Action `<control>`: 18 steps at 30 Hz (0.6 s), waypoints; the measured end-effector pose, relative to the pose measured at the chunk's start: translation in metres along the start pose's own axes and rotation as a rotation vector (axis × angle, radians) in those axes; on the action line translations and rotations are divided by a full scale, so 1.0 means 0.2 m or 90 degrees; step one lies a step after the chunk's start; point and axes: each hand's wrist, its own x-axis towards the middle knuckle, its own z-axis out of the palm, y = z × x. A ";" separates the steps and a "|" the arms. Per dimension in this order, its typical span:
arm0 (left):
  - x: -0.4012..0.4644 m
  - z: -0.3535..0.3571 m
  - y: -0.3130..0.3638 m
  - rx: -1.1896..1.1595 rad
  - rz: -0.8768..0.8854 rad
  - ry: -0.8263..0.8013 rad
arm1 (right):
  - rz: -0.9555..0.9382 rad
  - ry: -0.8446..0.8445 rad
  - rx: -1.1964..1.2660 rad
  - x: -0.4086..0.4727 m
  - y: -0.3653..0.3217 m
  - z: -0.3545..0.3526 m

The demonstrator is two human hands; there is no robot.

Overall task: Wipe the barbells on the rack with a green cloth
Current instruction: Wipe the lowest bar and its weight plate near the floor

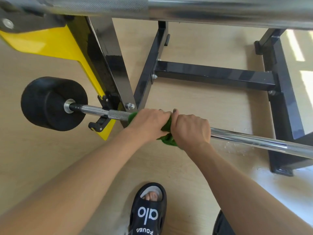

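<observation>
A chrome barbell (254, 140) lies low across the rack, with a black weight (50, 103) on its left end. A green cloth (166, 139) is wrapped round the bar near the left rack post. My left hand (149, 123) and my right hand (191, 130) sit side by side on the bar, both gripping the cloth around it. Most of the cloth is hidden under my hands; green edges show at the left and below. A second barbell (203, 10) runs across the top of the view, close to the camera.
The rack has a yellow and black post (94, 65) at left and a black floor frame (215, 76) behind the bar. A black hook (99, 125) cradles the bar. My foot in a black slipper (149, 211) stands on the pale wooden floor.
</observation>
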 end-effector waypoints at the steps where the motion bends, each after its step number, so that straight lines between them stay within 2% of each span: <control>1: -0.03 -0.01 -0.06 -0.005 0.007 -0.017 | -0.003 -0.002 -0.003 0.00 0.01 0.00; 3: -0.12 0.00 -0.24 -0.015 -0.031 -0.041 | -0.020 0.000 -0.017 0.00 0.02 0.00; 6: -0.22 0.01 -0.44 0.023 -0.110 -0.023 | -0.012 -0.007 -0.021 0.00 0.01 0.01; 12: -0.18 0.02 -0.37 0.050 -0.166 0.007 | 0.017 -0.023 -0.012 0.02 -0.01 0.01; 18: -0.17 0.00 -0.35 0.057 -0.196 -0.023 | 0.007 -0.019 -0.005 0.02 0.00 0.00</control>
